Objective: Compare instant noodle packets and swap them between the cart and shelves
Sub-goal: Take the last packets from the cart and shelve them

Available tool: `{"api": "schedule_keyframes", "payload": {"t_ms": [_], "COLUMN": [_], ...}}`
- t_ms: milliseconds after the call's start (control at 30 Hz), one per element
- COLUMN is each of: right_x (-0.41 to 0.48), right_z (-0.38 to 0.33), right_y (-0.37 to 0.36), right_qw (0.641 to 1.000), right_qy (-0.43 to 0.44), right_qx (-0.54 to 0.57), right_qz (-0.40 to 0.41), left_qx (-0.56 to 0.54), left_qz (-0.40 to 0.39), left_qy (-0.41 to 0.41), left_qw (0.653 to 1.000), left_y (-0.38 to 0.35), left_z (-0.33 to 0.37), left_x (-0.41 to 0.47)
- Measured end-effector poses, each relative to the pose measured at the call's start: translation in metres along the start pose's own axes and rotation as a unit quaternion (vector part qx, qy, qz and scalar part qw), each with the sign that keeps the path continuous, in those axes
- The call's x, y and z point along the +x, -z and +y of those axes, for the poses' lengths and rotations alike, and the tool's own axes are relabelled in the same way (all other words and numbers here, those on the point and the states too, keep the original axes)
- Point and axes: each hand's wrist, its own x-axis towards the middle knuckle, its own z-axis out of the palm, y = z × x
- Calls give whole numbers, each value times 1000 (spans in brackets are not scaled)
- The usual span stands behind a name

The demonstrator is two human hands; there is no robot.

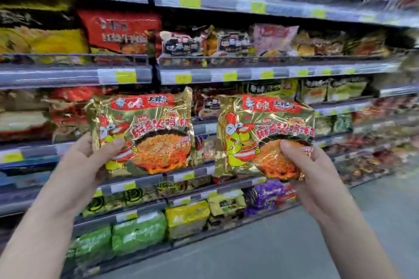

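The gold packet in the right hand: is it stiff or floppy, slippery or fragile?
Probably light: the right hand holds the packet up by its lower edge alone. Its glossy, crinkled foil looks slippery, so a firm grip likely helps. It stays flat held so, suggesting a stiff block inside that may crack if squeezed.

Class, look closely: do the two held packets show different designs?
No: the left packet and right packet carry the same gold chicken design.

Bright, even store light. Glare on the gold packet foil (145,133). Shelves (74,75) smeared by motion blur, bowed by wide-angle distortion toward the edges.
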Motion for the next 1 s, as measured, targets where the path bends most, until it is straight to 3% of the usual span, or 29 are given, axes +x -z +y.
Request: {"api": "schedule_keyframes", "payload": {"t_ms": [333, 633, 833, 1000], "right_x": [-20, 8, 78, 167], "right_z": [-60, -77, -93, -119], "right_y": [207, 317, 367, 400], "right_qw": [999, 995, 992, 990], "right_qy": [26, 53, 73, 63], "right_qx": [-22, -43, -66, -85], "right_qz": [41, 71, 74, 90], "left_qx": [17, 14, 12, -6], "left_qz": [-80, -107, -132, -108], "left_qy": [37, 34, -11, -32], "left_qw": [996, 994, 991, 994], "left_y": [-231, -340, -416, -475], "left_z": [-39, -49, -58, -72], "left_x": [-39, -13, 35, 98]}}
